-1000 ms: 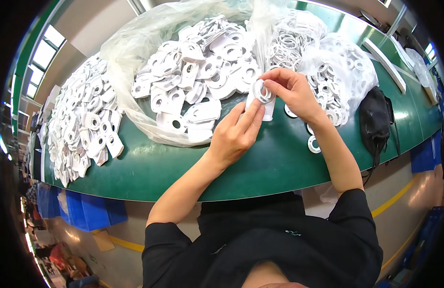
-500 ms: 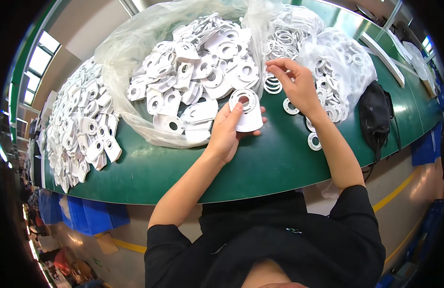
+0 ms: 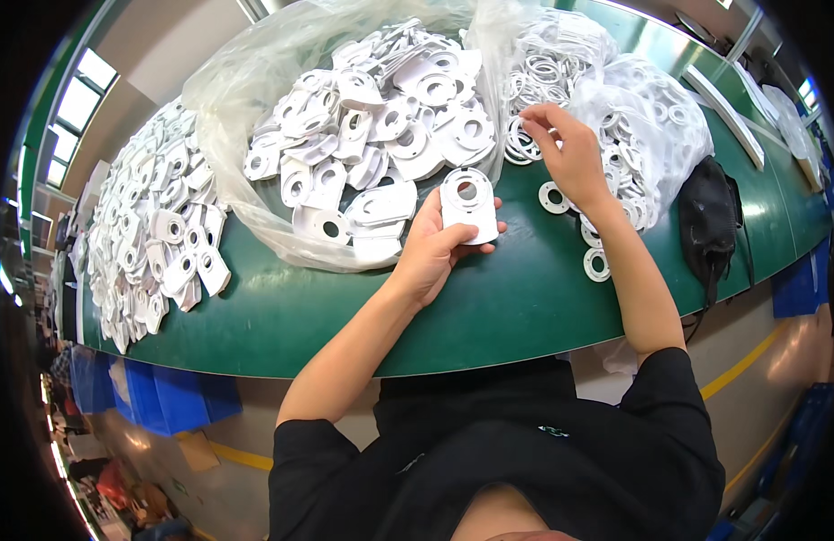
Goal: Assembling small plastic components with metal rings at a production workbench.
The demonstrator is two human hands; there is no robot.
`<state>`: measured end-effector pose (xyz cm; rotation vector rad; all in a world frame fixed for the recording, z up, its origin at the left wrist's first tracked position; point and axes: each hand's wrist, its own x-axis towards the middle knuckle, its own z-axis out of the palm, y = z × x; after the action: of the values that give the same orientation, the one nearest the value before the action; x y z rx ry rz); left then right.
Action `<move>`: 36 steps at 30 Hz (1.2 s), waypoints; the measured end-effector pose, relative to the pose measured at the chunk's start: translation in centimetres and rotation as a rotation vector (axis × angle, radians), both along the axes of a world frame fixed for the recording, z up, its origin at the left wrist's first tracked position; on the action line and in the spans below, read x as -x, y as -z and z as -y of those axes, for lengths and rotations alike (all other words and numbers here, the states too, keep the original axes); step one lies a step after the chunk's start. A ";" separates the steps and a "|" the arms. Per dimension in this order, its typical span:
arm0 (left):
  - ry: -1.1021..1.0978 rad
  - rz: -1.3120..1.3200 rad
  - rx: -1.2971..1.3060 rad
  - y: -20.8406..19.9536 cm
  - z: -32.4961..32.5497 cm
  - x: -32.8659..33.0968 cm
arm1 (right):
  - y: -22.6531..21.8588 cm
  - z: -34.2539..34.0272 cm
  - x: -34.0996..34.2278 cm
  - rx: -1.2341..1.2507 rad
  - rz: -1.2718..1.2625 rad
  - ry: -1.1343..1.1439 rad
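In my left hand (image 3: pixel 435 248) I hold a flat white plastic plate (image 3: pixel 466 225), with a round ringed opening toward its far end. My left thumb lies across the plate's near part and the fingers wrap under it. My right hand (image 3: pixel 575 162) is over the loose white rings (image 3: pixel 522 149) to the right of the plate. Its thumb and index finger come together in a pinch at those rings; what sits between the fingertips is too small to make out. A single white ring (image 3: pixel 553 197) lies on the table below that hand.
A clear plastic bag (image 3: pixel 254 225) full of similar white plates (image 3: pixel 354 131) lies open ahead. Another heap of plates (image 3: pixel 155 225) covers the left side. Bagged rings (image 3: pixel 651 117) and a black pouch (image 3: pixel 707 221) lie at the right of the green table (image 3: pixel 345 334).
My right hand has shifted slightly right over the rings. My left thumb has slid from the plate's opening down to its near part, and the plate is turned slightly.
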<state>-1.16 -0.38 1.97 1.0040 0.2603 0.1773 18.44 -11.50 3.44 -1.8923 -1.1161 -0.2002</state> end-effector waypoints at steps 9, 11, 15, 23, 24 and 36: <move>0.034 -0.011 -0.003 0.0 0.3 -0.1 | -0.1 -0.6 4.5 -0.038 0.060 -0.489; 0.069 -0.002 -0.020 0.0 0.1 -0.2 | 0.1 -0.6 4.5 -0.029 0.095 -0.479; 0.107 -0.017 -0.025 0.0 0.1 -0.1 | 0.1 -0.6 4.5 -0.031 0.159 -0.482; 0.122 0.024 0.018 0.5 0.0 -0.1 | 0.6 -0.7 5.5 -0.032 0.219 -0.337; 0.121 0.024 0.017 0.6 0.0 0.0 | 0.6 -0.8 5.6 -0.044 0.216 -0.341; -0.016 0.051 -0.481 -0.1 0.7 0.3 | -1.0 -0.1 3.6 0.152 -0.707 -0.493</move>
<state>-1.41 -1.03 2.03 1.4719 0.1819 0.2884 14.80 -11.38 4.45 -1.5462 -1.0607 0.7887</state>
